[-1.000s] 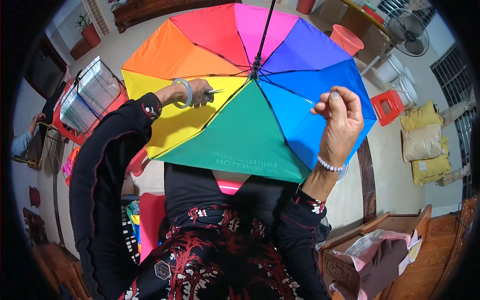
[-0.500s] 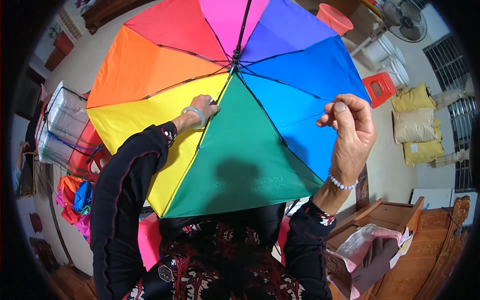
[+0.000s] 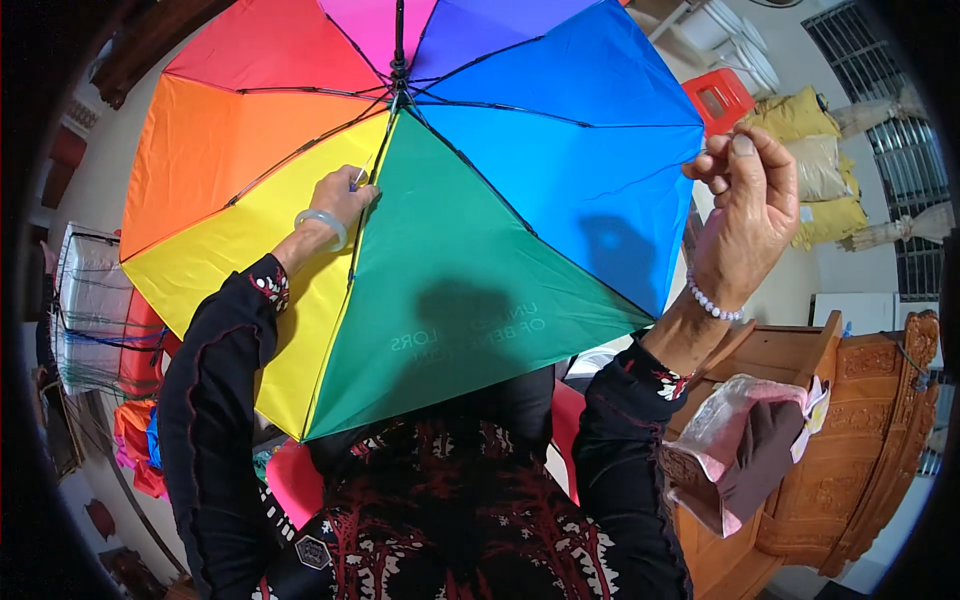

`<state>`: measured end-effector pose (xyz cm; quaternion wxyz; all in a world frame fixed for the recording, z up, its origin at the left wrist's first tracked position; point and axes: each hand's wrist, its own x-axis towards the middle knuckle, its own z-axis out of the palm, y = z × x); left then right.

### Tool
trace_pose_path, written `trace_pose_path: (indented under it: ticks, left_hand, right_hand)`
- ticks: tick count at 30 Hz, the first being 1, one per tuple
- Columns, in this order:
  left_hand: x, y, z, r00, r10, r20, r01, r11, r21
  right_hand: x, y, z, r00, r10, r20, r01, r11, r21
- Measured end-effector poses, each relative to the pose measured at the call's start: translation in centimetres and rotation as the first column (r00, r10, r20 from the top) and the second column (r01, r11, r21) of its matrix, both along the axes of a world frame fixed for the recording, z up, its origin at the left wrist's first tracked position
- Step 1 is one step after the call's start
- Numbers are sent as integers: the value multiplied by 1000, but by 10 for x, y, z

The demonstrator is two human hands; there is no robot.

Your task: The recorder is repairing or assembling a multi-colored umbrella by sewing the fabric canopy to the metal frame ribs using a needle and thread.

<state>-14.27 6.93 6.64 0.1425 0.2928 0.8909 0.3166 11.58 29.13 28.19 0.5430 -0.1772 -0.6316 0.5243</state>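
Note:
An opened umbrella (image 3: 470, 270) with rainbow panels lies inside up before me, its black shaft (image 3: 399, 35) pointing away. My left hand (image 3: 343, 195), a pale bangle at its wrist, is closed at the rib along the yellow-green seam. A small pale and dark piece shows by its fingers, too small to name. Off the blue panel's right edge, my right hand (image 3: 745, 190) is raised in a pinch, a beaded bracelet on its wrist. A thin dark thread (image 3: 640, 183) runs slackly over the blue panel to those fingertips; its other end is hard to make out.
A carved wooden bench (image 3: 850, 440) stands at the right, with a pink-lined box (image 3: 715, 450) on it. Farther off are a red plastic stool (image 3: 718, 100) and yellow sacks (image 3: 832, 222). Wrapped bundles (image 3: 95, 290) and colourful cloth (image 3: 140, 445) lie left.
My right hand has moved up and right, drawing the thread along. In the picture the umbrella and my left hand have shifted left and up; that hand keeps its grip at the seam.

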Motion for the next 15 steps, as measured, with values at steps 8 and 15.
trace_pose_path:
  ticks: [8, 15]
  left_hand:
    - [33, -27, 44, 926, -283, 248, 251, 956, 153]
    - [107, -54, 120, 764, -514, 390, 459, 858, 231]
  right_hand:
    - [42, 23, 19, 938, -214, -271, 251, 962, 110]
    - [75, 38, 14, 885, -194, -422, 239, 969, 57]
